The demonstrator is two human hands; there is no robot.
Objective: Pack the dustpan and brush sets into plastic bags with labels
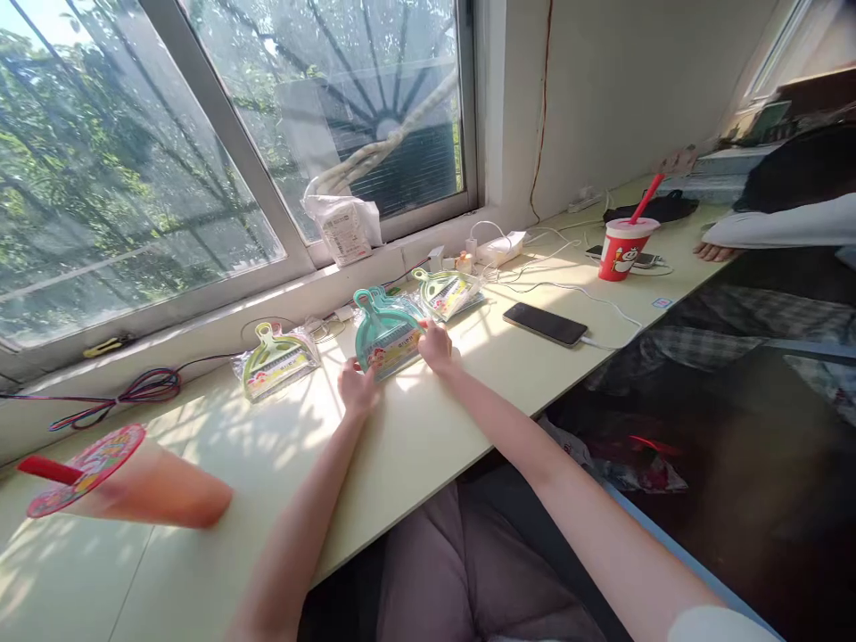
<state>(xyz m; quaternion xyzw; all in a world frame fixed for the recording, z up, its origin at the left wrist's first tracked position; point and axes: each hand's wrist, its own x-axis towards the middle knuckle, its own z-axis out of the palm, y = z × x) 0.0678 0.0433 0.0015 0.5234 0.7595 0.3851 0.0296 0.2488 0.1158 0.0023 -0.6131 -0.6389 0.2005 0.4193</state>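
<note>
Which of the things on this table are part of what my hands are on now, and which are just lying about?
In hand:
teal dustpan pack, held by left hand and right hand
green dustpan pack
third dustpan pack

Lying about:
phone
red cup
orange drink
coloured cables
white bag

You had bare desk (428, 455) along its near edge for your hands, while the green packet (275, 361), tilted drink cup (127, 486) and phone (545, 324) crowded the far edge and right end.
</note>
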